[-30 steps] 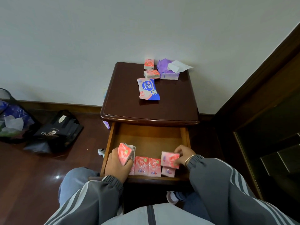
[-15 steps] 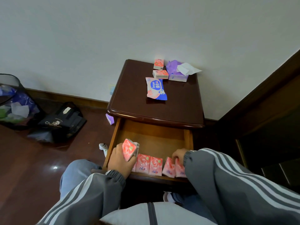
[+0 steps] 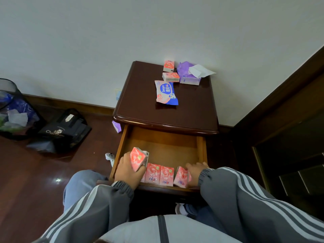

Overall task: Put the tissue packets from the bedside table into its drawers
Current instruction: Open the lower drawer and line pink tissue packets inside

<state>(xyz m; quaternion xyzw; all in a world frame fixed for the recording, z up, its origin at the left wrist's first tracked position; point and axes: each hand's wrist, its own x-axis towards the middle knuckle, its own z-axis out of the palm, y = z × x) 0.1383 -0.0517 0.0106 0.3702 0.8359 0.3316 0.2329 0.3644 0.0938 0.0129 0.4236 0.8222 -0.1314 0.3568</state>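
Observation:
The dark wooden bedside table (image 3: pixel 140 106) has its top drawer (image 3: pixel 163 148) pulled out. Pink tissue packets (image 3: pixel 158 175) stand in a row along the drawer's front. My left hand (image 3: pixel 127 170) is shut on a pink packet (image 3: pixel 138 158), held above the drawer's left front corner. My right hand (image 3: pixel 195 170) rests on the rightmost tilted pink packet (image 3: pixel 181 176) in the row. On the tabletop lie two small pink packets (image 3: pixel 171 77), a blue-and-pink wipes pack (image 3: pixel 165 92) and a purple tissue pack (image 3: pixel 190 77) with a white sheet sticking out.
A black bag (image 3: pixel 63 130) and a mesh bin (image 3: pixel 12 109) sit on the floor to the left. A small purple packet (image 3: pixel 116 126) and a white object (image 3: pixel 109 157) lie beside the table. Dark wood furniture (image 3: pixel 280 120) stands to the right.
My right hand has lowered its pink packet into the row at the drawer's front right. The view has shifted, so the table sits further right in the frame. The left hand still holds its packet.

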